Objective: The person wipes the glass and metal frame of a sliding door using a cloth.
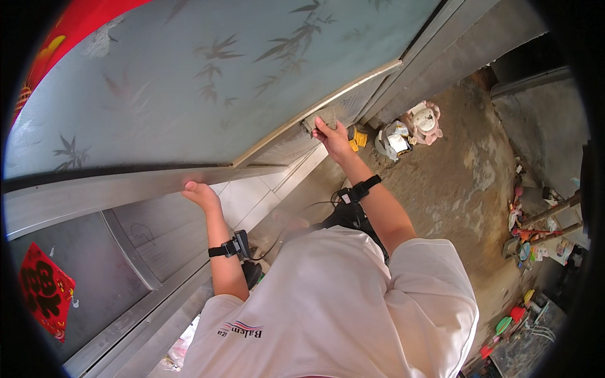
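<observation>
A metal-framed door with a frosted glass pane (189,94) printed with bamboo leaves stands before me. My right hand (332,137) presses a grey-brown cloth (321,119) against the ledge below the pane, near the door's far edge. At the frame's near edge (142,188) is my left hand (202,193), its thumb side showing against the metal; its fingers are partly hidden behind the frame. Black straps with small devices sit on both forearms.
White floor tiles (255,201) show under the door. A yellow cloth item (358,138), a light bucket (388,144) and a pink animal-shaped seat (425,124) are beside the door's far side. Another door panel with a red paper decoration (47,290) is at left. Household clutter lines the right.
</observation>
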{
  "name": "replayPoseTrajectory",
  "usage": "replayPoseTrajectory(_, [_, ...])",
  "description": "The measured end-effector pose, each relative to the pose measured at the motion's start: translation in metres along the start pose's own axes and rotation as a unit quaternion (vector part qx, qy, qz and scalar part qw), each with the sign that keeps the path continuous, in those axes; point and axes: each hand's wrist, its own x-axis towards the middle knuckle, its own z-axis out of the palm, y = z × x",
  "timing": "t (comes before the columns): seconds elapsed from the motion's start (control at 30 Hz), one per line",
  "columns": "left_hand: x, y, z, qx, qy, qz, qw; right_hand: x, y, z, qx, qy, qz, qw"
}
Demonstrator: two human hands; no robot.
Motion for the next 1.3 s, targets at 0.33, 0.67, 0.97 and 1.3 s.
replayPoseTrajectory(0.33, [-0.004,0.048,0.004,0.021,0.031,0.066,0.997,0.020,-0.020,-0.029,0.000,-0.003,-0.026,1.000])
replayPoseTrajectory(0.67, [0.000,0.045,0.001,0.018,0.018,0.059,0.998,0.064,-0.107,-0.095,0.003,0.089,-0.103,0.991])
replayPoseTrajectory(0.97, [-0.001,0.046,0.004,0.003,0.035,0.075,0.997,0.083,-0.126,-0.111,0.100,0.178,-0.115,0.972])
replayPoseTrajectory(1.3, [-0.005,0.051,0.010,0.026,0.033,0.048,0.998,0.064,-0.096,-0.095,0.046,0.144,-0.106,0.983])
